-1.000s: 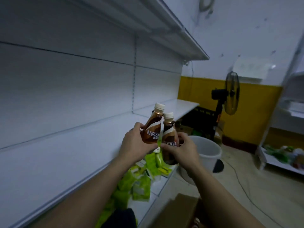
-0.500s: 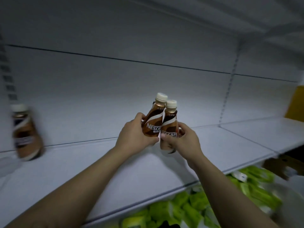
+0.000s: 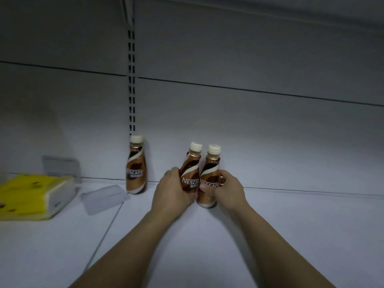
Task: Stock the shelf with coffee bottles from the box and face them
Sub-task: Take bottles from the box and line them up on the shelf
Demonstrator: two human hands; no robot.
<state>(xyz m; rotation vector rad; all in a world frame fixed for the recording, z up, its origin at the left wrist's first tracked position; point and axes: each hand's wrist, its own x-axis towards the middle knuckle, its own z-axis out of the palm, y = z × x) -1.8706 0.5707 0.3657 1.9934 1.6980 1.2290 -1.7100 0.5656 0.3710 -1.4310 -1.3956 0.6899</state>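
Gripping one bottle (image 3: 190, 173) in my left hand (image 3: 173, 191) and a second bottle (image 3: 208, 179) in my right hand (image 3: 229, 191), I hold them upright, side by side, labels near-facing, on the shelf (image 3: 291, 225). A third bottle (image 3: 136, 166) stands far left by the back panel (image 3: 249, 121), near a yellow pack (image 3: 31, 194).

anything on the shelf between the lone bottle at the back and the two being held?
Nothing. In the head view the shelf is bare between the standing bottle and the left-hand bottle; only the left hand intrudes.
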